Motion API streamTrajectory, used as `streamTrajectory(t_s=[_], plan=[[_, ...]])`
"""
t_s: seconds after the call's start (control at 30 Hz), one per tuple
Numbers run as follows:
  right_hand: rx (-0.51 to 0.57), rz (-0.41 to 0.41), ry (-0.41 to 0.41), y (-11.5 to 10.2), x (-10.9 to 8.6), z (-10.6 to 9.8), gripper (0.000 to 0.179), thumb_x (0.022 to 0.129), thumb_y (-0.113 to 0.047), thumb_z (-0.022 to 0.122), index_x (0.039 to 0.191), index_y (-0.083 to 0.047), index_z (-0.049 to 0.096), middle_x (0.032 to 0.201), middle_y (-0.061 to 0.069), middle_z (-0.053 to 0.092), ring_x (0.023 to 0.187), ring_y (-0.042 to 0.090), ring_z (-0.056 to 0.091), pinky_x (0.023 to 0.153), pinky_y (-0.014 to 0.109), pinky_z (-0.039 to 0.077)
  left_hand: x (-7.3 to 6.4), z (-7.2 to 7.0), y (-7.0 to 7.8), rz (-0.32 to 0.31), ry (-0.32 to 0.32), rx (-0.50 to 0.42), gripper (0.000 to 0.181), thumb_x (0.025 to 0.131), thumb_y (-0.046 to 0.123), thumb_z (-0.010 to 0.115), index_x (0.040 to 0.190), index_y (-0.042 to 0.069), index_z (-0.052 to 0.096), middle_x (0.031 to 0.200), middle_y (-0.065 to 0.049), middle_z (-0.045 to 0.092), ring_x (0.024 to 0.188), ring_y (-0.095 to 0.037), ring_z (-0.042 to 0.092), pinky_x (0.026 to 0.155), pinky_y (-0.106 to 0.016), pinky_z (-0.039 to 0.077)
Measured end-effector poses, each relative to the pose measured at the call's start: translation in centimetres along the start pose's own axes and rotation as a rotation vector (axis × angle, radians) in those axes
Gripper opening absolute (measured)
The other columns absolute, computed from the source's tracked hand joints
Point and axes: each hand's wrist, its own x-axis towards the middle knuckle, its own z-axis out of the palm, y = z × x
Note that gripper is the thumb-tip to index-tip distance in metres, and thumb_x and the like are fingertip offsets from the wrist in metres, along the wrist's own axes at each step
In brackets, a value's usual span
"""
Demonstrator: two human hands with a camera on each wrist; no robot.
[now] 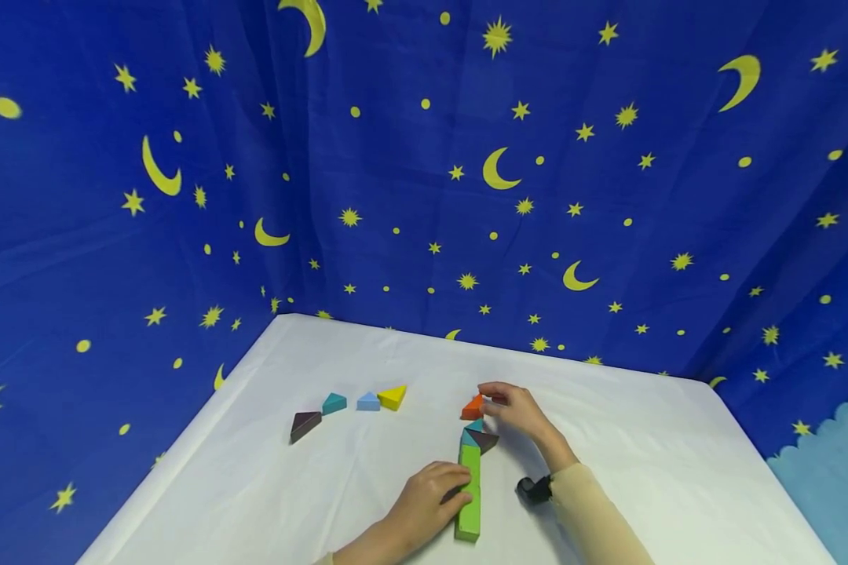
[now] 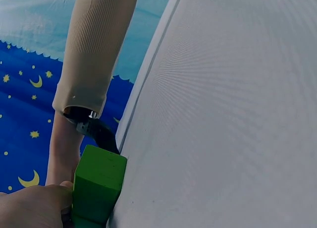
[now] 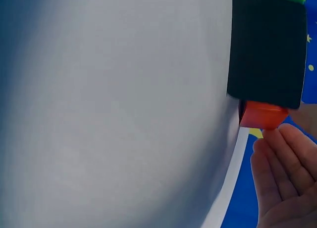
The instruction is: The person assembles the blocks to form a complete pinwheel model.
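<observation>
A long row of bright green blocks [image 1: 469, 493] lies in front of me on the white table. My left hand [image 1: 429, 496] rests its fingertips and thumb on top of this row from the left. In the left wrist view the thumb touches the near green block [image 2: 99, 186]. At the row's far end sit teal triangular blocks [image 1: 469, 435] and a dark triangular block [image 1: 486, 441]. Just beyond them, my right hand [image 1: 514, 408] pinches an orange triangular block [image 1: 471, 407]. In the right wrist view its fingertips meet the orange block [image 3: 262, 115], partly hidden behind the dark block [image 3: 267, 49].
Farther left lie a dark triangular block [image 1: 305, 426], a teal block [image 1: 334, 403], a light blue triangle [image 1: 368, 402] and a yellow triangle [image 1: 392, 397]. A black device [image 1: 533, 491] is at the right wrist. Blue star-patterned cloth [image 1: 410, 173] hangs behind the table [image 1: 254, 471].
</observation>
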Motion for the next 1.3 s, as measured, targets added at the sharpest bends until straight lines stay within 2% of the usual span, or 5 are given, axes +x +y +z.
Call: streamTrajectory(t_s=[0.27,0.67,1.03,1.17,1.3], plan=[[-0.029,-0.041,0.004,-0.5,-0.1,0.4,0.027,0.089,-0.005,0.063,0.115,0.001,0.065,0.113,0.013,0.064,0.106,0.031,0.060,0.091,0.041,0.049,-0.1,0.2,0.0,0.032,0.043,0.011,0.023,0.084,0.019,0.072,0.103,0.006,0.071,0.105,-0.001,0.068,0.100,-0.012,0.061,0.087,-0.026,0.049],[-0.047,-0.051,-0.035,-1.1,-0.6,0.9,0.028,0.088,-0.002,0.061,0.116,-0.001,0.066,0.115,0.011,0.064,0.107,0.033,0.059,0.089,0.043,0.050,-0.2,0.2,-0.2,0.004,0.006,-0.008,0.022,0.088,0.020,0.069,0.105,0.007,0.071,0.107,0.000,0.067,0.101,-0.012,0.060,0.086,-0.027,0.050],[-0.028,-0.074,-0.090,-1.4,-0.5,1.0,0.028,0.089,-0.003,0.060,0.117,-0.002,0.065,0.117,0.012,0.063,0.108,0.033,0.058,0.089,0.045,0.050,-0.1,0.2,-0.3,0.027,0.034,0.003,0.022,0.086,0.020,0.070,0.104,0.006,0.071,0.106,-0.001,0.067,0.101,-0.012,0.060,0.087,-0.027,0.049],[-0.010,-0.076,-0.050,-1.7,-0.5,0.8,0.028,0.089,-0.006,0.061,0.116,0.000,0.065,0.114,0.012,0.065,0.104,0.031,0.061,0.087,0.043,0.051,-0.2,0.3,-0.3,0.032,0.037,0.002,0.022,0.086,0.020,0.070,0.104,0.006,0.071,0.106,-0.001,0.067,0.101,-0.012,0.060,0.088,-0.026,0.049],[0.080,-0.031,0.054,-2.4,-0.7,0.1,0.028,0.091,-0.013,0.063,0.115,0.000,0.065,0.111,0.012,0.066,0.100,0.027,0.063,0.085,0.039,0.052,-0.2,0.1,-0.2,0.035,0.044,0.002,0.023,0.086,0.020,0.070,0.104,0.006,0.071,0.106,-0.002,0.067,0.101,-0.013,0.060,0.088,-0.026,0.048]])
